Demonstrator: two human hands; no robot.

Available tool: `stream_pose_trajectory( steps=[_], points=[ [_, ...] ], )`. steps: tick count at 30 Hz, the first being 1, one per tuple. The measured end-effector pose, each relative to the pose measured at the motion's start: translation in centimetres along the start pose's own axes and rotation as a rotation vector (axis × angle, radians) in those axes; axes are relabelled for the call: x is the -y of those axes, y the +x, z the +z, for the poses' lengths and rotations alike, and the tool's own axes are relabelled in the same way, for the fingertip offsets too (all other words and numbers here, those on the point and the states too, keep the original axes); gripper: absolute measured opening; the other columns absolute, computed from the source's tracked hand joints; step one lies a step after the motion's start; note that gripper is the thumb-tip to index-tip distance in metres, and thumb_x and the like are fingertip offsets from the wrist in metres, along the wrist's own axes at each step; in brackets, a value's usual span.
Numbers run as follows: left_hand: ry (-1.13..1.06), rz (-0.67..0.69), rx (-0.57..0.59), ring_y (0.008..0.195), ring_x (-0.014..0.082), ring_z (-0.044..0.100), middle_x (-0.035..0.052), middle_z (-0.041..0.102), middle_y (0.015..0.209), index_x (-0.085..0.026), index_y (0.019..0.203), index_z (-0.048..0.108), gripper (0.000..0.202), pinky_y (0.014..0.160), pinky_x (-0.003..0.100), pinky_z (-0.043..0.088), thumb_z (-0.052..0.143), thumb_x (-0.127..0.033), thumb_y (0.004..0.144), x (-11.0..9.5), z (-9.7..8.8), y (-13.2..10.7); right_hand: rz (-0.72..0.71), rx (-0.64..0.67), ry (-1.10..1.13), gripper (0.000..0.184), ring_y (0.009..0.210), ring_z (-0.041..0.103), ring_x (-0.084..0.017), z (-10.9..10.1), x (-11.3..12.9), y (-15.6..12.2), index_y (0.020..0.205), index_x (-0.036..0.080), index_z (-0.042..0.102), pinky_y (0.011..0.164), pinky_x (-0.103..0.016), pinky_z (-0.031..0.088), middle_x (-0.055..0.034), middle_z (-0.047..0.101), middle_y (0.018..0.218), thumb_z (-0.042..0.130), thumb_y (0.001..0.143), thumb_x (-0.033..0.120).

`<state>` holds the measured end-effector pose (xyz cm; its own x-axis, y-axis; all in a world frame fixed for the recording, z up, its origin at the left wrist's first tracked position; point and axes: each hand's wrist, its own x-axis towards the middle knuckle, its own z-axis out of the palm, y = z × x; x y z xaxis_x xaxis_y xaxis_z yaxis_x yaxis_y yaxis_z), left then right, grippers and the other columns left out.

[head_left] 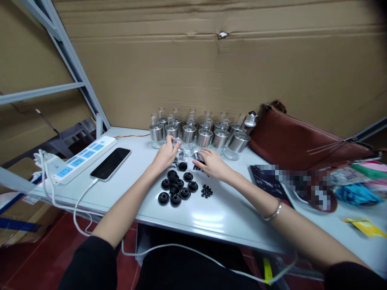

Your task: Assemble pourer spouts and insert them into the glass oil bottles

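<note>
My left hand (166, 154) is closed, its thumb and fingers pinching a small round silver cap (177, 141) in front of the bottles. My right hand (212, 164) reaches in from the right, thumb and fingers closed around a silver metal part (197, 156). Between the hands lie more small silver and clear pieces (181, 155), partly hidden. Nearer to me is a cluster of black ribbed round stoppers (175, 199), with a small group of tiny black rings (207, 191) beside it. Short black pieces (198, 166) lie under my right hand, partly covered.
Glass bottles with metal sleeves (204, 138) stand in rows at the back; one carries a silver pump top (250, 119). A power strip (84, 160) and cabled phone (111, 163) lie left. A brown bag (302, 141), a timer screen (267, 181) and a yellow packet (365, 227) lie right.
</note>
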<state>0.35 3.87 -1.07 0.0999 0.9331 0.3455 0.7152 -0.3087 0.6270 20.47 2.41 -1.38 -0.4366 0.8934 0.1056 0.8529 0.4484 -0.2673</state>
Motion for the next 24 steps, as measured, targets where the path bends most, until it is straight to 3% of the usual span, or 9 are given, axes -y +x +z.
stream_pose_trajectory(
  steps=[6,10,14,19,24],
  points=[
    [0.074,-0.005,-0.036,0.084,0.0269,0.063,0.0089,0.062,0.089,-0.018,0.110,0.038,0.027,0.079,0.038,0.046,0.033,-0.041,0.096,-0.4,0.1,-0.3,-0.117,-0.036,0.093,0.039,0.123,0.048,-0.029,0.8,0.9,0.7,0.120,0.011,0.059,0.102,-0.044,0.038,-0.0154,0.058,0.130,0.044,0.092,0.033],
    [0.115,0.026,-0.052,0.090,0.0280,0.064,0.0105,0.064,0.094,-0.018,0.110,0.039,0.027,0.084,0.040,0.045,0.035,-0.040,0.096,-0.5,0.3,-0.3,-0.168,-0.086,0.176,0.026,0.109,0.057,-0.025,0.7,1.6,0.4,0.105,0.016,0.066,0.094,-0.040,0.042,-0.0106,0.067,0.114,0.047,0.090,0.025],
    [0.079,0.074,-0.116,0.086,0.0250,0.063,0.0080,0.064,0.090,-0.019,0.106,0.041,0.023,0.081,0.037,0.046,0.039,-0.039,0.095,-0.7,0.2,-0.3,-0.162,-0.160,0.120,0.020,0.097,0.054,-0.026,0.5,2.6,0.1,0.094,0.018,0.068,0.084,-0.040,0.041,-0.0090,0.067,0.097,0.052,0.089,0.027],
    [0.048,0.141,-0.200,0.078,0.0205,0.061,0.0038,0.062,0.082,-0.019,0.101,0.043,0.022,0.078,0.033,0.046,0.052,-0.036,0.090,-0.8,0.0,-0.4,-0.153,-0.135,0.083,0.014,0.092,0.051,-0.025,0.5,3.5,0.1,0.087,0.019,0.068,0.077,-0.038,0.038,-0.0073,0.064,0.092,0.057,0.086,0.027],
    [0.079,0.199,-0.221,0.076,0.0183,0.059,0.0038,0.062,0.085,-0.018,0.098,0.045,0.022,0.083,0.035,0.044,0.057,-0.033,0.087,-0.8,0.0,-0.4,-0.279,-0.104,0.150,0.015,0.092,0.050,-0.024,0.6,3.6,-0.1,0.084,0.018,0.066,0.080,-0.037,0.039,-0.0076,0.063,0.093,0.052,0.087,0.022]
  ],
)
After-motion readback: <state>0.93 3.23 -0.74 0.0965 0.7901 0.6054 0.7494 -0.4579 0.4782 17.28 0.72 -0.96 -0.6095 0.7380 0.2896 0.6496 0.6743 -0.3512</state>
